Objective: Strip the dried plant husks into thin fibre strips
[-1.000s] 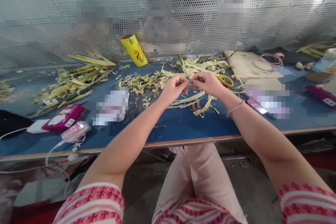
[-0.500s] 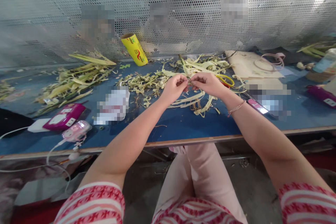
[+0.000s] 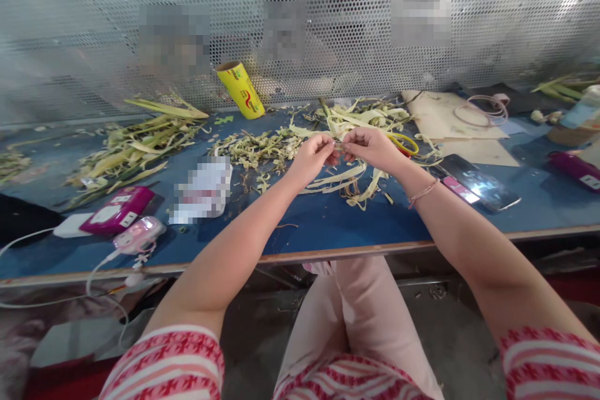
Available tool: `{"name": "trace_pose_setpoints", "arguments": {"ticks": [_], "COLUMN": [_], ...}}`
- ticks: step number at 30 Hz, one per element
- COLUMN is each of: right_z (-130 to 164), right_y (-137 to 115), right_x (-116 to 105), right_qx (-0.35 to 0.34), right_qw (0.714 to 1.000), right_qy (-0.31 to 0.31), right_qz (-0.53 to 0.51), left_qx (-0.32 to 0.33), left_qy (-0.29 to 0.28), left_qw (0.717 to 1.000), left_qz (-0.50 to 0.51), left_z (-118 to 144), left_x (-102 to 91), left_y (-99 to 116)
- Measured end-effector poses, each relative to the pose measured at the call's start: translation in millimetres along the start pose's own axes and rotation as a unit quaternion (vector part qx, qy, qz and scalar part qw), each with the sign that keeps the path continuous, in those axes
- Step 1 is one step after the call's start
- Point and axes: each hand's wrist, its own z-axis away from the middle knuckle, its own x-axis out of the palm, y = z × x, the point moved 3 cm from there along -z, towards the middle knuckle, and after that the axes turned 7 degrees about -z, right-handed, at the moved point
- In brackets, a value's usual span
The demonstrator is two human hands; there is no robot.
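From the head camera, both hands meet above the middle of the blue-topped counter (image 3: 309, 225). The left hand (image 3: 313, 157) and the right hand (image 3: 372, 147) are each pinched closed on the same small, thin piece of pale plant fibre (image 3: 339, 149), held between the fingertips just above a loose pile of cream and yellow-green leaf strips (image 3: 356, 122). The piece itself is too small to make out in detail. A thin cord bracelet (image 3: 420, 193) sits on the right wrist.

To the left of the hands lies a scatter of chopped greenish trimmings (image 3: 255, 149), and further left a heap of long green stalks (image 3: 134, 144). A yellow printed cardboard tube (image 3: 240, 90) leans against the perforated metal screen (image 3: 328, 12) at the back. Near the left edge sit a magenta box-shaped device (image 3: 117, 210) and a pink rounded gadget on a white cable (image 3: 138, 234). Right of the hands, a dark smartphone (image 3: 478, 181) rests flat, behind it a sheet of brown cardboard (image 3: 445, 115).
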Motion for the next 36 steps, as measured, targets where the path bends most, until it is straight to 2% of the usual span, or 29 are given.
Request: {"name": "trace_pose_setpoints", "arguments": {"ticks": [20,30,36], "right_z": [1.4,2.0,2.6], "right_y": [-3.2,-2.8,-3.7], "right_x": [2.0,2.5,2.0], "right_qx": [-0.004,-0.029,-0.029], "right_qw": [1.0,0.999,0.999], "right_qy": [-0.004,-0.003,-0.001], "right_qz": [0.009,0.025,0.037], "left_qx": [-0.011,-0.083,-0.101], "left_qy": [0.02,0.011,0.012], "left_qw": [0.999,0.977,0.969], "left_qz": [0.036,0.198,0.227], "left_z": [1.7,5.0,4.7], "left_x": [-0.6,0.7,1.3], "left_y": [0.7,4.1,3.4]}}
